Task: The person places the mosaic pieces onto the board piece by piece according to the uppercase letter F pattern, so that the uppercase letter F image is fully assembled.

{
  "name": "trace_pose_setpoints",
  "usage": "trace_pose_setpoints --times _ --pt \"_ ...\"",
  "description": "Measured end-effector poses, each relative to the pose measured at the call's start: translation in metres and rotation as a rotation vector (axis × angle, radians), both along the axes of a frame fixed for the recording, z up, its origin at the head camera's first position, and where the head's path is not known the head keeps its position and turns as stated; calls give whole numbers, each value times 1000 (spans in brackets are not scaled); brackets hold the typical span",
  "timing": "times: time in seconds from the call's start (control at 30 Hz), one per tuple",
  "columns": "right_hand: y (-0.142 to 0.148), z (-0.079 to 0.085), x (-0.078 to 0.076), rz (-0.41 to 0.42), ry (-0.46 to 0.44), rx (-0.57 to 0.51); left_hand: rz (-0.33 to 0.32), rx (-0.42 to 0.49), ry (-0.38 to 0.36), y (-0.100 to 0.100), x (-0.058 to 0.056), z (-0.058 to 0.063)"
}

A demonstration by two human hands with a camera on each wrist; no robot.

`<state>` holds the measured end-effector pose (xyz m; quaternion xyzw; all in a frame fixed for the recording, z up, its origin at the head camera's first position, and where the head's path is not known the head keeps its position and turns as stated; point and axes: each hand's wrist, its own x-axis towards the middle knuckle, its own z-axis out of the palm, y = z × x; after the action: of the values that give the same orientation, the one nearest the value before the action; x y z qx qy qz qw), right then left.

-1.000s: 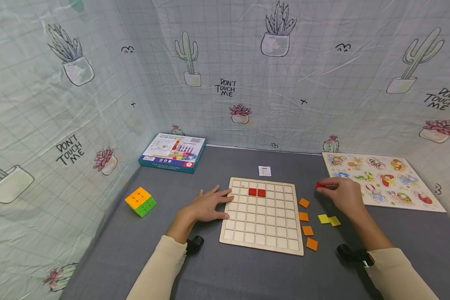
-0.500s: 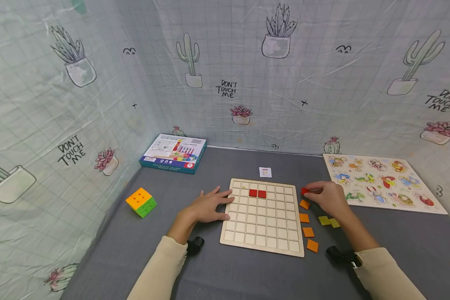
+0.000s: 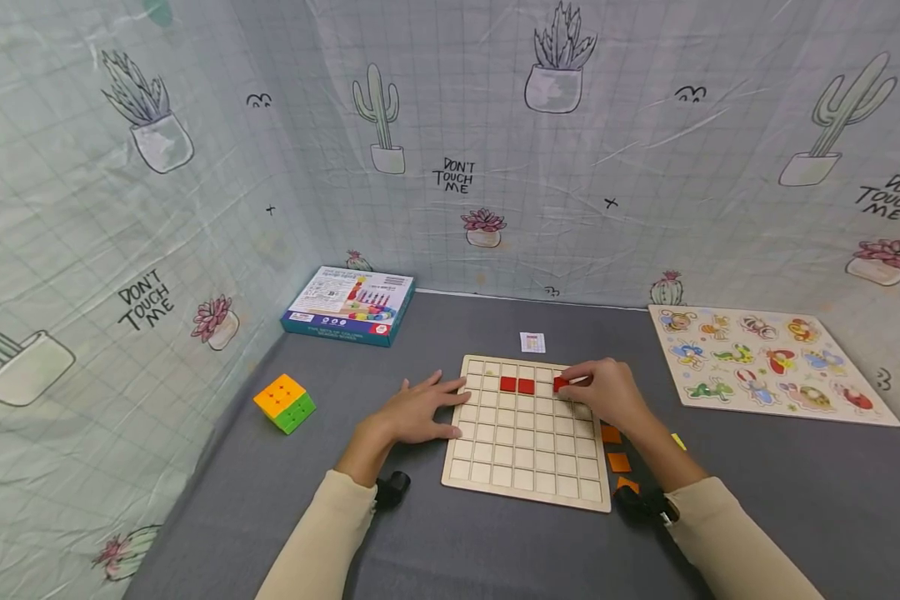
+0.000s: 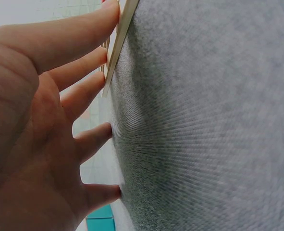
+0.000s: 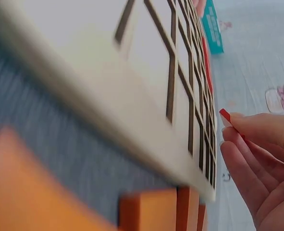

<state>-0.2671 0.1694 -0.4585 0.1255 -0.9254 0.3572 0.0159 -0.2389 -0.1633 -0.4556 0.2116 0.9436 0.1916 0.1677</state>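
A wooden grid board (image 3: pixel 525 437) lies on the grey cloth, with two red square tiles (image 3: pixel 517 385) side by side in its upper part. My left hand (image 3: pixel 416 414) rests at the board's left edge, fingers spread; in the left wrist view, the thumb (image 4: pixel 84 36) and two fingers touch the board while the other two reach the cloth. Over the upper right of the grid, my right hand (image 3: pixel 607 393) pinches a third red tile (image 5: pixel 226 116) between thumb and fingertips. In the right wrist view that tile is tilted and appears above the board's surface.
Orange tiles (image 3: pixel 618 462) line the board's right side, partly hidden by my right arm, as is a yellow tile (image 3: pixel 678 441). A small printed card (image 3: pixel 532 342) lies behind the board. Around stand a puzzle cube (image 3: pixel 285 403), a boxed game (image 3: pixel 348 306) and an insect picture board (image 3: pixel 772 367).
My right hand has carried the red tile leftward from the cloth beside the insect board to over the grid. My left hand has stayed at the board's left edge.
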Motion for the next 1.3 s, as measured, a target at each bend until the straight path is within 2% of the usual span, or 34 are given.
trace_pose_setpoints --times 0.23,0.67,1.3 --pt "-14 -6 1 33 -8 16 -10 -15 -9 2 1 -3" --pt "-23 -4 -4 42 0 92 -7 13 0 2 1 2" --pt "-28 -5 -3 11 -13 80 2 1 -4 2 1 5"
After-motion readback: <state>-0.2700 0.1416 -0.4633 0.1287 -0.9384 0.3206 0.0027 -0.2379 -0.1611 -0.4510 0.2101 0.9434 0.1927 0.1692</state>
